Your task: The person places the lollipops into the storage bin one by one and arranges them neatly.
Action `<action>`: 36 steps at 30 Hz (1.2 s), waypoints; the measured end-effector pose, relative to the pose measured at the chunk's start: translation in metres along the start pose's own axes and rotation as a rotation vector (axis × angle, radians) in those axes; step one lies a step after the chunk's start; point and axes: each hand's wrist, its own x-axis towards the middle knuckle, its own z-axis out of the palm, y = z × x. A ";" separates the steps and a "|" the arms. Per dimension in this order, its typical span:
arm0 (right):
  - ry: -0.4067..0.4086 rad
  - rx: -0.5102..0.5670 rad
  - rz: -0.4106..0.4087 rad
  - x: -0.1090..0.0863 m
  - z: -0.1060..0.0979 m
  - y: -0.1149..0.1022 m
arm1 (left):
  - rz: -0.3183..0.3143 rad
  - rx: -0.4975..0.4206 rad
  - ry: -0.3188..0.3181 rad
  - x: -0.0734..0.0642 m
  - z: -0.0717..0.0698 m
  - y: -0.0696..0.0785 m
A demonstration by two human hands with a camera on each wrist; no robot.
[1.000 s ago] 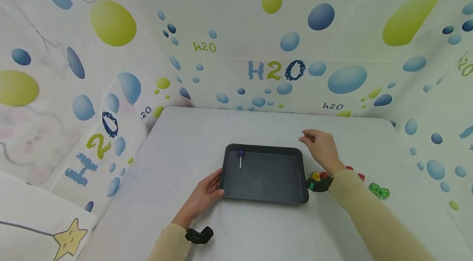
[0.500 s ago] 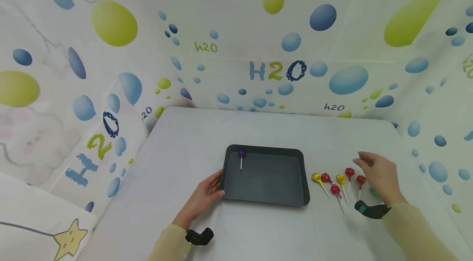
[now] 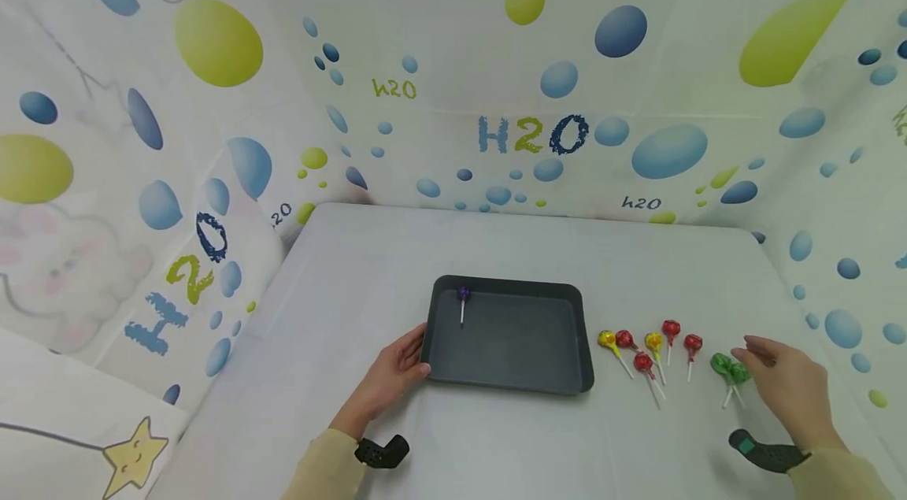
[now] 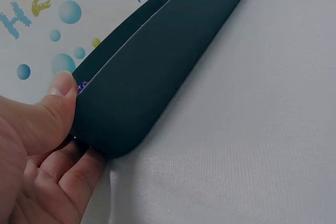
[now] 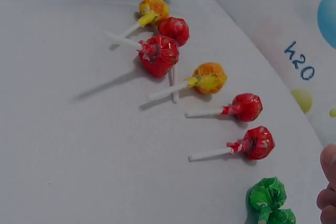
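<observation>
Your dark tray (image 3: 510,338) sits mid-table, your left hand (image 3: 388,378) gripping its near-left corner, thumb over the rim, fingers tucked under. Your right hand (image 3: 790,390) has swung away from above the tray, out past the row of red and yellow lollipops (image 3: 648,346), and now hovers with relaxed, spread fingers just beside the two green lollipops (image 3: 730,370), holding nothing. One purple lollipop (image 3: 463,295) lies in the tray's far-left corner; the greens look next.
</observation>
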 end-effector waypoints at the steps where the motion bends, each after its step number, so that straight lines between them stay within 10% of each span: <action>1: 0.000 -0.002 0.010 -0.001 0.000 0.002 | -0.002 0.003 0.002 0.000 0.000 0.000; 36: -0.154 -0.036 0.131 -0.003 0.018 0.020 | -0.001 0.014 0.003 -0.001 0.000 0.001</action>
